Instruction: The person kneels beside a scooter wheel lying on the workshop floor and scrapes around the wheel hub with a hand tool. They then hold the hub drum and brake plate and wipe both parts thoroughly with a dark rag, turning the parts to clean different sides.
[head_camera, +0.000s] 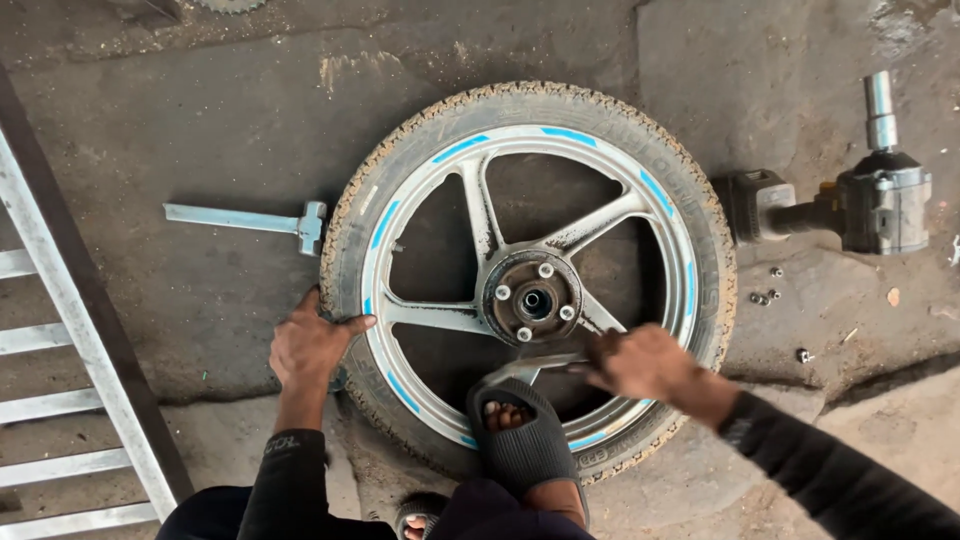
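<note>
Centrally, wheel (530, 280) lies flat on concrete floor (200, 130), open room above; ladder (60, 330) at left edge. Left hand (310, 345) spread, pressing tyre rim. Right hand (645, 362) clenched round a metal lever (520, 370); lever's tip hidden under sandalled foot (520, 440).
</note>
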